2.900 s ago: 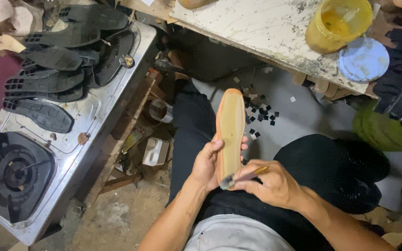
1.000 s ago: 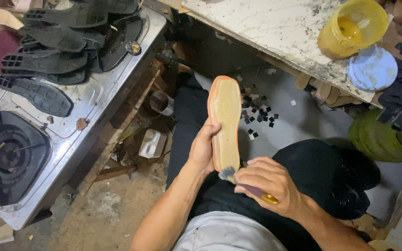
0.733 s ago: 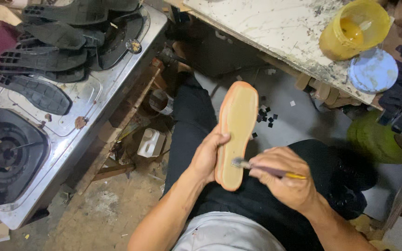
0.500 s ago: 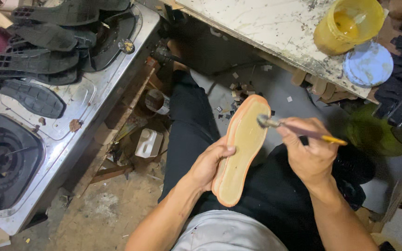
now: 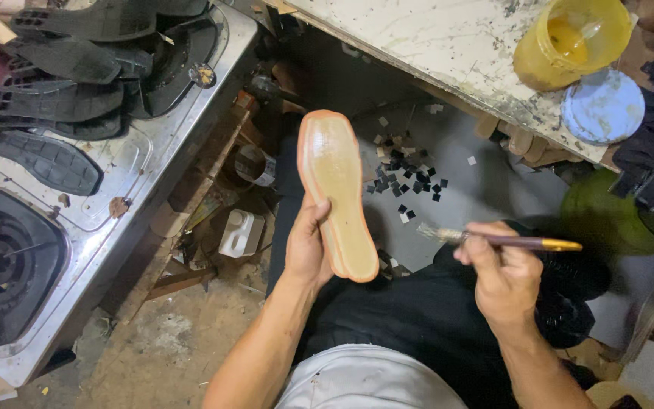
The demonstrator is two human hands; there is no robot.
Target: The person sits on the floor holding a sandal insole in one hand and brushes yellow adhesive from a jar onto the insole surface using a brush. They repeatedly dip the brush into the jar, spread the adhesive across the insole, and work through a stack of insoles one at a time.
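Note:
My left hand grips a tan shoe insole by its left edge near the heel, holding it flat side up over my lap, toe pointing away. My right hand holds a thin brush with a dark handle and yellow end. Its bristles point left and hang clear of the insole, to its right. A yellow pot of glue stands on the worn white tabletop at the upper right.
A steel gas stove at the left carries a stack of black rubber outsoles. A round blue lid lies beside the pot. Small black and white scraps litter the grey floor. A white bottle sits under the stove's edge.
The brush swept along the insole from heel to toe, then lifted off to the right. My left hand turned the insole from leaning right to pointing straight away.

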